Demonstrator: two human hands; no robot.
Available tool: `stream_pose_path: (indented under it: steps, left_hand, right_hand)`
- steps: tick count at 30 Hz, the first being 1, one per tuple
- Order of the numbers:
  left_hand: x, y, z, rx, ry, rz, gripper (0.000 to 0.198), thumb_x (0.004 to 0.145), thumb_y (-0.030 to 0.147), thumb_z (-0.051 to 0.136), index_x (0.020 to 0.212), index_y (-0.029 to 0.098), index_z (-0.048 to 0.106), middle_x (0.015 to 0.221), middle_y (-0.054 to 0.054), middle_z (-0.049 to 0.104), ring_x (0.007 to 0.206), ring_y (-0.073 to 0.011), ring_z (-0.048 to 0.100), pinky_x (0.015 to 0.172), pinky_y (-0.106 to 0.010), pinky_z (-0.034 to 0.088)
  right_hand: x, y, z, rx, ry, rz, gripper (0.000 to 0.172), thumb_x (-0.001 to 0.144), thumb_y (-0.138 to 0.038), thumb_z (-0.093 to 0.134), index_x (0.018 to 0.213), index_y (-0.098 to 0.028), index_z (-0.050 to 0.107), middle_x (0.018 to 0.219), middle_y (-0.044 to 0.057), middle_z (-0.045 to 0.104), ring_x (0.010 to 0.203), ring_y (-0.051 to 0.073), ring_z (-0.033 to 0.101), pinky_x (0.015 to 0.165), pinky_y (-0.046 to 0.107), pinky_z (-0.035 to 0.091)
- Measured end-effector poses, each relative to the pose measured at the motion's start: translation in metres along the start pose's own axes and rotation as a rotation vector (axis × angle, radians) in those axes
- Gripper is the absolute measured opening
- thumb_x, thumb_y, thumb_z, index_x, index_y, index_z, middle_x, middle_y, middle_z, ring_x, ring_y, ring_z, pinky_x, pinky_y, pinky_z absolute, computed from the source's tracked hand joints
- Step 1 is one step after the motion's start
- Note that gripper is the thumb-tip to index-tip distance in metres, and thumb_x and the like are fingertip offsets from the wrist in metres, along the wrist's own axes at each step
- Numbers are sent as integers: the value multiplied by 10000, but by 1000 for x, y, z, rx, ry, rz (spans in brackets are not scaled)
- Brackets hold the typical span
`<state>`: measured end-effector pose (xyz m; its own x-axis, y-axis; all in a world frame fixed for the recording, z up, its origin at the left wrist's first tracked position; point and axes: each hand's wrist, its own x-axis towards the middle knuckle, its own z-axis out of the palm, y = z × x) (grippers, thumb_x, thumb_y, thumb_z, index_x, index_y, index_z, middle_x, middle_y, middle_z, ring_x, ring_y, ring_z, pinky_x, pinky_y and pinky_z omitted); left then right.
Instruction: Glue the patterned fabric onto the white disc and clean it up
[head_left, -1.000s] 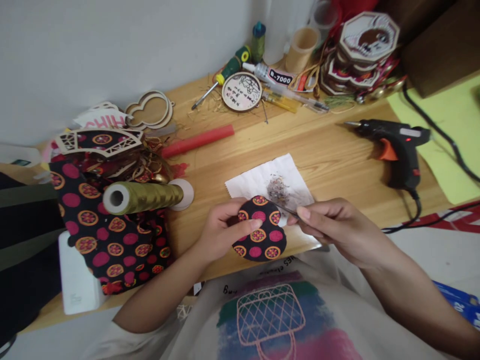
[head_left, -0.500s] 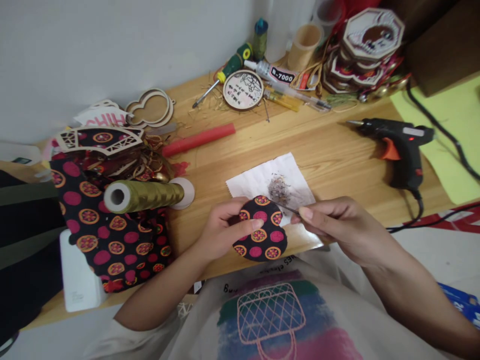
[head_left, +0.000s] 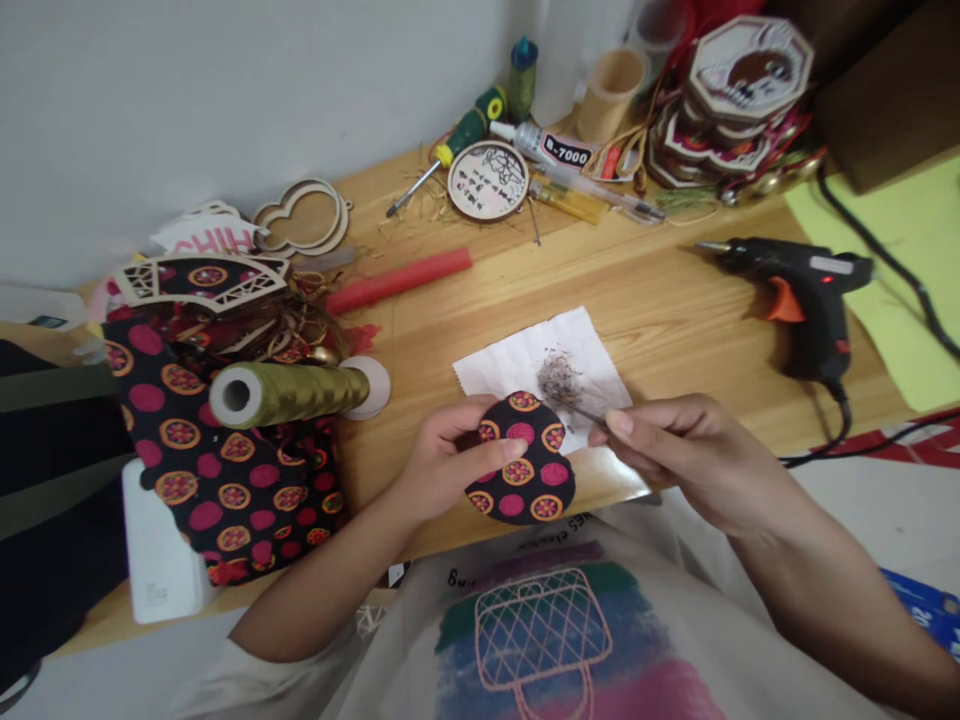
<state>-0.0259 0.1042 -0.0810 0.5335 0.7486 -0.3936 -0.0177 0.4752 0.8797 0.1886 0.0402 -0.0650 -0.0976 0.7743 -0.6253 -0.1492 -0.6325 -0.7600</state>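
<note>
My left hand [head_left: 457, 455] pinches a gourd-shaped piece [head_left: 551, 472] covered in black cloth with pink and orange round motifs, thumb on top and fingers underneath. Between the thumb and fingers of my right hand [head_left: 667, 440] is a thin dark tool, apparently tweezers [head_left: 586, 411], its tip pointing left at a small heap of dry greyish bits [head_left: 559, 378]. That heap lies on a white sheet of paper [head_left: 499, 352] just beyond the cloth piece. The tips of the tweezers are too small to make out clearly.
A black hot glue gun [head_left: 806, 290] with a lit red light lies right, its cord trailing off the edge. Left are a ribbon roll [head_left: 300, 393] and patterned cloth [head_left: 225, 490]. Behind lie a red tube [head_left: 401, 280], a screwdriver [head_left: 450, 145] and a glue tube [head_left: 555, 148].
My right hand has shifted slightly right, drawing the tweezers' tip off the upper edge of the cloth piece toward the heap. My left hand holds the piece in the same place.
</note>
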Motion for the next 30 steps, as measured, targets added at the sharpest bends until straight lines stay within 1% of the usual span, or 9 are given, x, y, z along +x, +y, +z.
stream_pose_path:
  steps: [3, 10, 13, 16, 22, 26, 30]
  left_hand:
    - [0, 0, 0, 9, 12, 3, 95, 676, 261, 756, 672, 171, 725, 773, -34, 694, 716, -130, 625, 606, -204, 498]
    - [0, 0, 0, 27, 23, 17, 101, 668, 272, 760, 674, 174, 734, 771, -43, 694, 703, -131, 626, 590, -202, 501]
    - [0, 1, 0, 25, 7, 17, 114, 669, 282, 759, 667, 172, 732, 755, -40, 690, 693, -128, 623, 586, -199, 497]
    - [0, 1, 0, 10, 1, 13, 99, 675, 268, 756, 672, 173, 731, 772, -38, 690, 706, -124, 624, 596, -194, 496]
    - [0, 1, 0, 36, 7, 17, 119, 680, 286, 752, 689, 168, 734, 778, -48, 693, 706, -133, 628, 596, -206, 502]
    - [0, 1, 0, 42, 5, 34, 115, 678, 283, 752, 679, 170, 732, 789, -47, 697, 721, -137, 633, 616, -213, 504]
    - [0, 1, 0, 37, 4, 25, 103, 679, 276, 750, 699, 175, 737, 798, -45, 700, 717, -137, 634, 612, -216, 502]
  right_hand:
    - [0, -2, 0, 26, -9, 9, 409, 768, -533, 627, 742, -133, 711, 478, -75, 228, 445, 43, 164, 409, 230, 95]
    - [1, -4, 1, -20, -78, 29, 439, 777, -553, 605, 765, -130, 719, 491, -78, 221, 447, 41, 155, 408, 233, 97]
    - [2, -6, 2, -8, -74, 35, 453, 761, -565, 614, 753, -124, 718, 481, -83, 206, 439, 40, 145, 398, 230, 89]
    - [2, -7, 3, -7, -59, 15, 438, 750, -556, 632, 712, -126, 710, 470, -82, 222, 430, 35, 152, 391, 226, 87]
    - [2, -7, 3, -3, -72, 15, 428, 771, -539, 618, 680, -127, 693, 480, -80, 216, 437, 36, 144, 398, 224, 92]
    - [2, -7, 3, -27, -76, 12, 431, 777, -542, 609, 670, -131, 684, 483, -78, 220, 443, 39, 148, 404, 227, 105]
    - [1, -5, 2, -22, -75, 22, 440, 769, -556, 612, 703, -129, 697, 480, -79, 225, 440, 39, 152, 399, 226, 100]
